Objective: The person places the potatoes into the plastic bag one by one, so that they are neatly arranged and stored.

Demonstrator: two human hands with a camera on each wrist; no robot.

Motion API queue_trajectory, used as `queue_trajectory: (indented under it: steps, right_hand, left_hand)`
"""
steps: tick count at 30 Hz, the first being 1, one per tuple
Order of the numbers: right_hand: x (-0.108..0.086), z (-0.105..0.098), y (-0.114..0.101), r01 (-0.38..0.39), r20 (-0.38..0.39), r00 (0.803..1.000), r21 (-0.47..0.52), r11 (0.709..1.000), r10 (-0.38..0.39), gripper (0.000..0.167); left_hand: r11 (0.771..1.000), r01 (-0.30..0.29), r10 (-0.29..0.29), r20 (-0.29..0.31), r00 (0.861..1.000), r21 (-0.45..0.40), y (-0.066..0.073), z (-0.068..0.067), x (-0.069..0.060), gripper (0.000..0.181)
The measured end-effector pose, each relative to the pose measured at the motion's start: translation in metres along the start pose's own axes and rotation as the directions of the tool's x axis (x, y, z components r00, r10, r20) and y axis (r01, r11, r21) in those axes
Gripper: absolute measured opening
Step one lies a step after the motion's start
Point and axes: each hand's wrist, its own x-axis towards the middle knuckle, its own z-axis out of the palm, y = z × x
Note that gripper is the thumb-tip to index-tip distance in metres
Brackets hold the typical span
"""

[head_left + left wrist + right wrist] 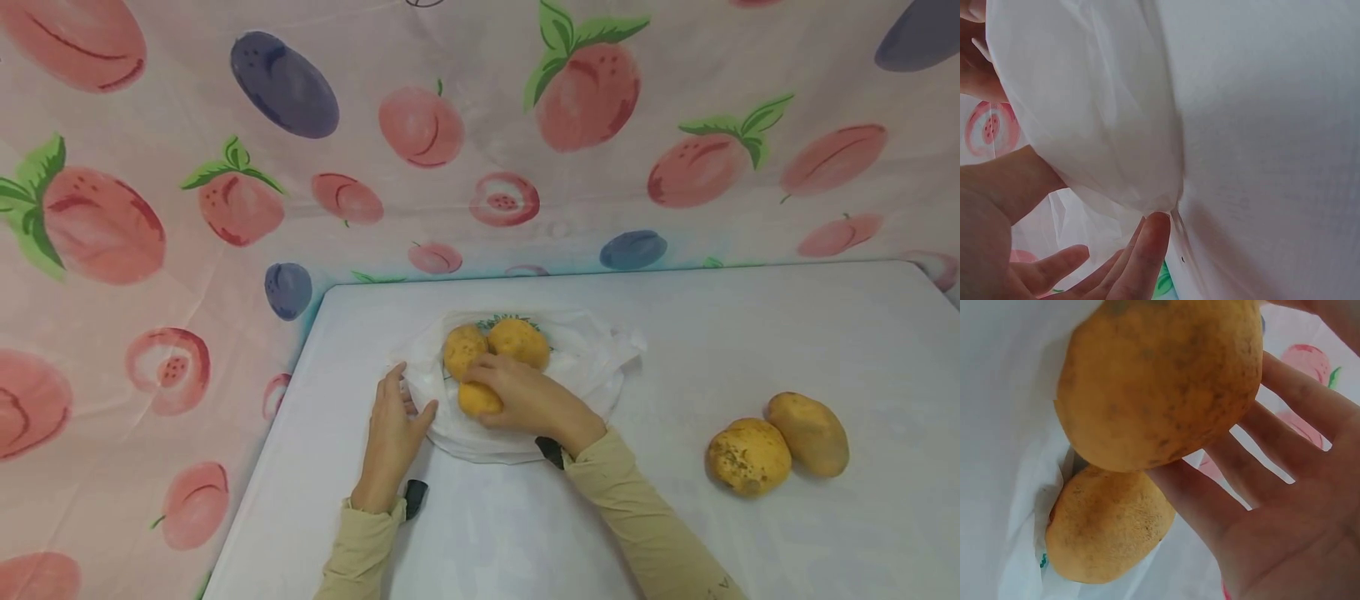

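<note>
A white plastic bag lies spread on the table, and a green print shows at its far side. Two yellow potatoes rest on it side by side, one potato left of the other potato. My right hand holds a third potato just in front of them, thumb on the near side and fingers over the top. In the right wrist view this potato sits against the fingers. At the bag's left edge is my left hand, fingers extended, a fingertip touching the plastic.
Two more potatoes lie touching on the right of the white table: a spotted potato and a smoother potato. A fruit-patterned cloth hangs behind the table and along its left side.
</note>
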Motion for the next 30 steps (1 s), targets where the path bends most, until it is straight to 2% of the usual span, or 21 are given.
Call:
queue_trajectory:
  steps: [13,21,30]
  right_hand:
    - [0.005,0.007,0.001,0.033,-0.016,0.999,-0.025,0.999,-0.033,0.043]
    - [0.009,0.014,0.004,0.018,-0.014,1.000,-0.023,1.000,-0.018,0.042]
    - [0.012,0.021,0.006,0.047,-0.037,0.998,-0.036,0.998,-0.048,0.041]
  left_hand:
    - [1.000,-0.008,0.008,0.013,1.000,-0.003,0.000,-0.001,0.000,0.074]
    - [1.000,-0.027,0.027,0.008,1.000,0.001,-0.001,-0.001,0.000,0.074]
    - [0.999,-0.037,0.037,0.007,0.999,0.006,-0.002,-0.001,0.000,0.075]
